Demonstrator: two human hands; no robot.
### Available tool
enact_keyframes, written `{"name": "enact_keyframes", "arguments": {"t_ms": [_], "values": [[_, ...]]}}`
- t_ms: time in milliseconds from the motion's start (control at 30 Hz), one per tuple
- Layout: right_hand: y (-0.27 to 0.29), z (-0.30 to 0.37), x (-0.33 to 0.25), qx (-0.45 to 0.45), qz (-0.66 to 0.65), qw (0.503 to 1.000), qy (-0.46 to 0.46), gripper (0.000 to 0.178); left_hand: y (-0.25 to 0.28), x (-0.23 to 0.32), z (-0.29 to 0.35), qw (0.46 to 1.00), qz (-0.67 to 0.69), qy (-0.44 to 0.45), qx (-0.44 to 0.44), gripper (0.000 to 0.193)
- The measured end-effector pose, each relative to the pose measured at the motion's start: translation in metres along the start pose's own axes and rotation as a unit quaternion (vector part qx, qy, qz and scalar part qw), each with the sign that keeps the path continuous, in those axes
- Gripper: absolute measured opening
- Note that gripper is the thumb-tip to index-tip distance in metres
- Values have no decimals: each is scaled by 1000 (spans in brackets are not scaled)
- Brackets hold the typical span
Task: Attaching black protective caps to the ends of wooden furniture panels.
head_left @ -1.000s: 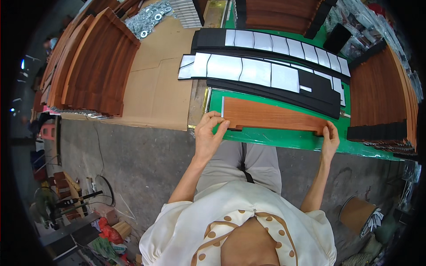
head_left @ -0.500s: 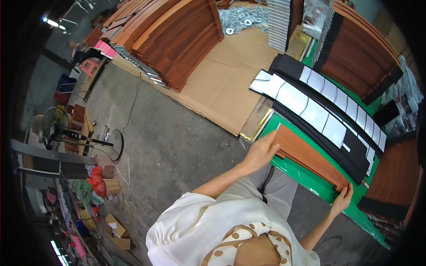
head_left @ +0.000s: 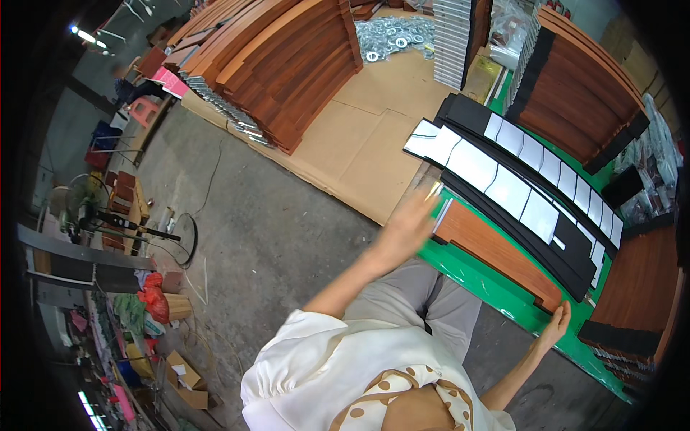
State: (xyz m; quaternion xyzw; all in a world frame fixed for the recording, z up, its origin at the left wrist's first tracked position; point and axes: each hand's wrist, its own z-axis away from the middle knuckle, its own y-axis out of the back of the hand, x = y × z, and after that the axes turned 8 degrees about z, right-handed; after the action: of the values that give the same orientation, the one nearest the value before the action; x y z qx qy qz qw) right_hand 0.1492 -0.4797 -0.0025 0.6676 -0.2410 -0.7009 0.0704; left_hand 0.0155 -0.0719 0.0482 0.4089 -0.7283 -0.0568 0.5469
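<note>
A reddish-brown wood-grain panel [head_left: 496,251] lies lengthwise on the green tabletop [head_left: 471,275] in front of me. Its left end shows a pale strip. My right hand [head_left: 555,327] grips the panel's near right end, with fingers curled round the edge. Just off the panel's left end is my left hand [head_left: 406,231], smeared by motion, so its fingers cannot be made out. Beyond the panel lie black strips [head_left: 571,269] and white backing sheets [head_left: 496,172] with dark curved lines across them.
Stacked brown panels [head_left: 287,79] stand on a cardboard sheet [head_left: 359,144] at the far left. More panel stacks [head_left: 578,86] rise at the far right and right. Metal rings [head_left: 395,39] are heaped at the back. A fan [head_left: 86,205] and a seated person [head_left: 129,86] are off left.
My left hand has come off the panel's left end and moved slightly left and up, baring the pale strip there. My right hand stays on the other end.
</note>
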Motion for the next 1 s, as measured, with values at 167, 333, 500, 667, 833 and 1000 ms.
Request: {"name": "enact_keyframes", "arguments": {"t_ms": [167, 333, 500, 667, 833, 1000], "values": [[7, -1, -8, 82, 15, 994, 65, 33, 187, -8, -74, 905, -354, -92, 218, 38], [-14, 8, -24, 90, 0, 992, 88, 30, 321, -31, -110, 782, -569, -40, 251, 42], [-23, 18, -38, 79, 19, 991, 106, 29, 363, -35, -129, 839, -535, 17, 97, 39], [-22, 18, -36, 69, 15, 990, 122, 25, 371, -28, -145, 828, -558, -25, 42, 40], [-30, 21, -33, 43, -13, 992, 122, 20, 363, -38, -154, 736, -664, -92, 93, 47], [-41, 33, -58, 57, -32, 984, 166, 16, 350, -10, -162, 851, -475, -109, 195, 30]]}}
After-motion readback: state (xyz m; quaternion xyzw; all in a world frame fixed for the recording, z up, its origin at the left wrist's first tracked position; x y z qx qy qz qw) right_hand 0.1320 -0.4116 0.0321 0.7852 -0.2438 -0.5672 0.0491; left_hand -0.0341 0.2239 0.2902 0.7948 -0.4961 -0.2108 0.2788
